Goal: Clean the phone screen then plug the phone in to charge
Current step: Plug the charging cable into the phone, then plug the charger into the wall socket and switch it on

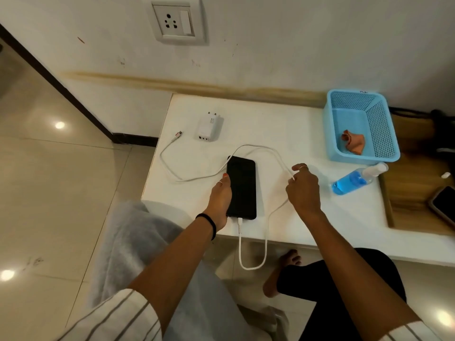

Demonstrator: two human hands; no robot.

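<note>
**Where everything sits on the table**

The phone [241, 187] lies flat near the table's [283, 119] front edge, roughly in the middle. The left hand [219, 200] rests along its left side; the right hand [303, 188] is just to its right, pinching the cable [253, 146]. One end of the cable is plugged into the phone's near end; from there it hangs off the front edge, climbs back through the right hand, arcs behind the phone and loops left. Its free end lies just left of the charger [208, 128], at the back left. Above, on the wall, is the socket [173, 20]. At the back right stands a basket [362, 126] with a cloth [352, 141] in it. Before the basket lies a bottle [357, 178] on its side.
</note>
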